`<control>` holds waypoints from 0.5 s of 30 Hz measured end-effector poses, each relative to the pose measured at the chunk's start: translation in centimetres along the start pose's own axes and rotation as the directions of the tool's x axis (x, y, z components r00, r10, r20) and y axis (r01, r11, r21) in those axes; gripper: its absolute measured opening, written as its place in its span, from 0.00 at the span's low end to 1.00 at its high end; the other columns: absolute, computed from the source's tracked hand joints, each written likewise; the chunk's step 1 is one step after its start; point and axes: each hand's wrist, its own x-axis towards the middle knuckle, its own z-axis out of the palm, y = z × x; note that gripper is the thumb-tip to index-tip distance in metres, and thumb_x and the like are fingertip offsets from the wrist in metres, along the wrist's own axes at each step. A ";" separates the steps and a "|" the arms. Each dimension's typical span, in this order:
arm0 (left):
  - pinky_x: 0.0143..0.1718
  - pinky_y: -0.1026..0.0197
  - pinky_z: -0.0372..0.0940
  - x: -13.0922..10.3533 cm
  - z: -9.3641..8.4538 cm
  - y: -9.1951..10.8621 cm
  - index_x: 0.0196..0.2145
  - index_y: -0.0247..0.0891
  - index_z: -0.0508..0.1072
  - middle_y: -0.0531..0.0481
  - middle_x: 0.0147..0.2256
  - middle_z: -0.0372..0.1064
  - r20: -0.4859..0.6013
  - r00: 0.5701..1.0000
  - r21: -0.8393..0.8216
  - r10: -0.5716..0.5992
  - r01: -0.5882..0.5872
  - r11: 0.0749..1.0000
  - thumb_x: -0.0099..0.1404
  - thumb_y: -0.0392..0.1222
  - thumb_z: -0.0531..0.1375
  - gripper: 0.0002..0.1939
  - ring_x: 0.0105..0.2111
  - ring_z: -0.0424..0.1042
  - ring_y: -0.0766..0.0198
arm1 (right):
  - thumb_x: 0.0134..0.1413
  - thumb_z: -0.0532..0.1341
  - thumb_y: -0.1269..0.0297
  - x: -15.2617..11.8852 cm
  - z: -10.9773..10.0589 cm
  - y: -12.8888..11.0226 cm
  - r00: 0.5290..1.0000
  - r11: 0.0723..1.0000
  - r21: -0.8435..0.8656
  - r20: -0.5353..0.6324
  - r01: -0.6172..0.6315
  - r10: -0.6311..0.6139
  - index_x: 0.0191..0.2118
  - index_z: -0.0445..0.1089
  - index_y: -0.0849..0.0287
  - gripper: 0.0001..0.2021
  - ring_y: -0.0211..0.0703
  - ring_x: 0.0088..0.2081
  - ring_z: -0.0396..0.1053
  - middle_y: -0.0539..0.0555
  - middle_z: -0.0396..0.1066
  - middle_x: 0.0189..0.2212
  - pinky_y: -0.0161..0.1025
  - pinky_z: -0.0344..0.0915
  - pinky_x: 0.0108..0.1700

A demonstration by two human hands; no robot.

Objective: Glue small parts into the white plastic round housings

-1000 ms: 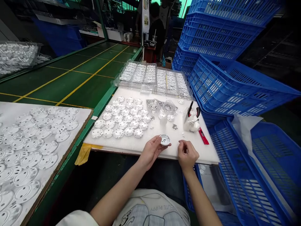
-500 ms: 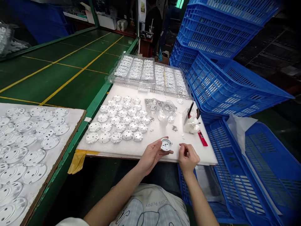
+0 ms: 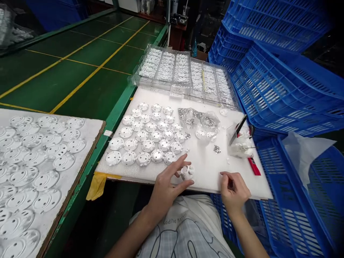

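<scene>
At the front edge of the white foam board (image 3: 206, 175), my left hand (image 3: 172, 179) has its fingers around a small white round part (image 3: 186, 172), which is tilted with its side showing. My right hand (image 3: 233, 188) is curled at the board's front right, thumb and index finger pinched; whatever lies between them is too small to name. Rows of white discs with dark holes (image 3: 148, 145) cover the board's left half. Bags of small metal pieces (image 3: 209, 120) lie behind, with a loose pile of metal pieces (image 3: 217, 149) between them and my right hand.
Clear compartment trays of white parts (image 3: 172, 68) stand at the back. A container with black-handled tools (image 3: 240, 143) and a red item (image 3: 254, 166) are on the right. Blue crates (image 3: 285, 86) stack beyond. Another board with discs (image 3: 91, 125) lies left, past a green rail.
The view has shifted, so the board appears lower and further right. My left hand has turned the white part from face-up to tilted. My right hand stays pinched.
</scene>
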 end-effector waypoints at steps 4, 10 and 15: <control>0.50 0.57 0.67 0.0 1.0 -0.3 0.65 0.50 0.68 0.47 0.50 0.79 -0.080 0.992 0.137 0.093 -0.081 0.987 0.62 0.41 0.72 0.35 0.47 0.76 0.55 | 0.63 0.60 0.73 -0.1 -0.1 0.2 1.000 0.999 0.034 0.013 0.006 -0.007 0.33 0.73 0.59 0.07 0.33 0.21 0.62 0.48 0.69 0.21 0.33 0.59 0.25; 0.53 0.52 0.69 0.7 2.5 -2.2 0.66 0.47 0.66 0.45 0.51 0.79 -0.068 0.966 0.428 0.250 -0.198 0.882 0.66 0.37 0.67 0.33 0.50 0.76 0.51 | 0.63 0.60 0.74 -0.4 -0.2 0.4 1.000 0.998 0.064 0.017 0.004 -0.005 0.35 0.73 0.58 0.06 0.34 0.22 0.63 0.49 0.69 0.23 0.33 0.58 0.25; 0.53 0.51 0.71 0.5 2.6 -3.0 0.69 0.45 0.59 0.43 0.52 0.78 0.023 0.934 0.624 0.357 -0.292 0.725 0.70 0.37 0.63 0.33 0.51 0.77 0.51 | 0.62 0.61 0.75 -0.6 -0.1 0.6 0.999 0.997 0.069 0.039 0.020 -0.023 0.37 0.73 0.58 0.06 0.33 0.22 0.63 0.47 0.70 0.23 0.33 0.59 0.26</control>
